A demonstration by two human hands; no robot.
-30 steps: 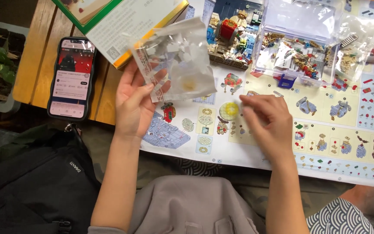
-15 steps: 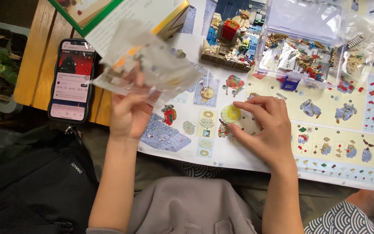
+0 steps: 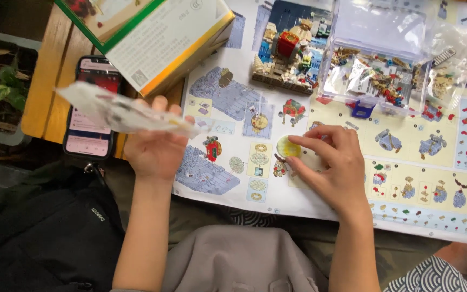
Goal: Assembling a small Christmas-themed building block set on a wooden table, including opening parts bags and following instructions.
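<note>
My left hand [image 3: 157,146] holds a clear plastic bag [image 3: 120,112] of small parts, tilted flat and pointing left over the phone. My right hand [image 3: 333,165] rests on the building instruction sheet [image 3: 417,178], its fingertips pinching a small round pale yellow piece [image 3: 286,146] that lies on the paper. A partly built brick model [image 3: 287,59] in tan, red and blue stands on the sheet beyond my right hand.
A phone [image 3: 93,111] with a lit screen lies on the wooden table [image 3: 47,86] at left. A cardboard box [image 3: 152,38] sits above it. A clear plastic tray [image 3: 377,70] and bags of loose bricks are at upper right. A black bag [image 3: 49,238] is on the floor.
My left hand has swung the plastic bag down to the left, from upright to flat. My right hand has shifted slightly and now pinches the yellow round piece.
</note>
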